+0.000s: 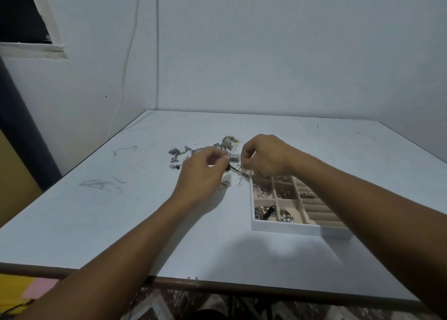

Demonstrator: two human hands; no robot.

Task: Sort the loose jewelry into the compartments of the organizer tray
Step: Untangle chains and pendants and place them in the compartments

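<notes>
No legible text, label, brand, number or sign anywhere in view. Only faint scribbles (101,183) on the table (314,145), not readable as letters or digits.

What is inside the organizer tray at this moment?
The organizer tray holds silver chains, pearl beads and a dark piece in its compartments. The right forearm covers part of its right side.

Tray (285,229) right, jewelry heap (227,142) ahead; left seemingly open.
</notes>
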